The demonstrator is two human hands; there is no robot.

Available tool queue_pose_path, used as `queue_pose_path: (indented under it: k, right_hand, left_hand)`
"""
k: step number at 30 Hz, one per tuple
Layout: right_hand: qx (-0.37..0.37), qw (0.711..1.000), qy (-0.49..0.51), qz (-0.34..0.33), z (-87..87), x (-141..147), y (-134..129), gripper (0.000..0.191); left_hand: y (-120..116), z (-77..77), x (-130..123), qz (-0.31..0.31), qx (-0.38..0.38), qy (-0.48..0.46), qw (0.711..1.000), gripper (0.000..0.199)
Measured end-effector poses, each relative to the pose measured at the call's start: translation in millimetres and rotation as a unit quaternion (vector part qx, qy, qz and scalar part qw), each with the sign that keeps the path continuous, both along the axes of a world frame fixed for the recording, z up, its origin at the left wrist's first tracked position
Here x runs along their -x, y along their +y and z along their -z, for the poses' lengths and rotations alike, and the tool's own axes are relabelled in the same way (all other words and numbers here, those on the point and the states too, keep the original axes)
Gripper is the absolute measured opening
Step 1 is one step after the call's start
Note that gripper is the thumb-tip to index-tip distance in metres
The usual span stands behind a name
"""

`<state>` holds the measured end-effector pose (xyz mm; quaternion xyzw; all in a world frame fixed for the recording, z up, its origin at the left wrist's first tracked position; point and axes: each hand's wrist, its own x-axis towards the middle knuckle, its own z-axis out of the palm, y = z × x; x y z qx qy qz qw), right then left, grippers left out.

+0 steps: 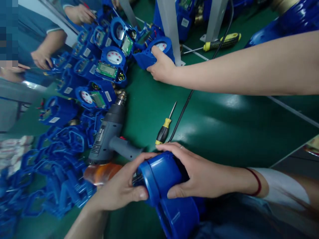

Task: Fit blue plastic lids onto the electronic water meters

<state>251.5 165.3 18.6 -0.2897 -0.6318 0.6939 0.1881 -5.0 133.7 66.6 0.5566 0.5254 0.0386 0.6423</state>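
A glossy blue housing [165, 174] is held between both hands at the lower middle, close to the body. My left hand [122, 187] grips its left end, with the thumb on the near side. Around its right side wraps my right hand [193, 171], thumb in front and fingers over the top. The underside of the housing is hidden. Just beyond my right hand lies a black and yellow screwdriver [163, 131] beside a black cable [183, 111]. To the left of the housing is a grey heat gun [108, 136].
Another person's hand [163, 66] reaches from the right onto a blue meter [147, 54]. Many blue meters [87, 69] and blue frames [59, 172] cover the left. Metal legs [170, 26] and a second screwdriver [223, 41] are at the back. Other people's hands work at upper left.
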Motion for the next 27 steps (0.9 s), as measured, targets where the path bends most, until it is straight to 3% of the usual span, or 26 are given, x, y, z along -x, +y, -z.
queue_pose_path:
  k: [3,5,7,12,14,19,21,23,27]
  right_hand:
    - [0.058,0.996,-0.068,0.022,-15.2,-6.7,-16.3,0.116]
    - [0.089,0.992,-0.090,-0.005,-21.5,-8.8,-29.7,0.132]
    - [0.074,0.990,-0.119,-0.022,-22.9,-10.6,-40.0,0.142]
    - [0.019,0.990,-0.139,0.029,-19.6,-27.6,-41.2,0.116]
    - [-0.007,0.989,-0.143,0.035,-21.7,-39.2,-36.6,0.104]
    - [-0.179,0.970,-0.161,0.026,-27.0,-64.4,-32.9,0.087]
    - [-0.207,0.961,-0.186,0.007,-26.2,-70.6,-35.0,0.087]
    - [-0.231,0.950,-0.208,0.006,-24.6,-74.0,-38.5,0.086]
    - [-0.274,0.935,-0.225,0.024,-21.9,-73.4,-46.1,0.087]
  left_hand:
    - [23.6,-4.6,-6.9,0.027,0.065,-0.055,0.996,0.070]
    - [32.5,-5.2,-14.0,0.025,0.095,-0.076,0.992,0.072]
    - [37.5,-4.8,-22.5,0.022,0.109,-0.094,0.989,0.070]
    - [29.4,-6.5,-42.6,-0.002,0.076,-0.072,0.994,0.057]
    - [15.8,-7.8,-48.4,-0.011,0.064,-0.068,0.996,0.064]
    - [-29.8,-3.1,-64.1,-0.026,-0.015,-0.024,0.999,0.091]
    - [-45.4,4.4,-73.2,-0.062,-0.065,-0.034,0.995,0.092]
    - [-56.9,13.8,-84.0,-0.139,-0.099,-0.073,0.983,0.082]
    - [-66.9,25.9,-108.1,-0.298,-0.148,-0.121,0.935,0.071]
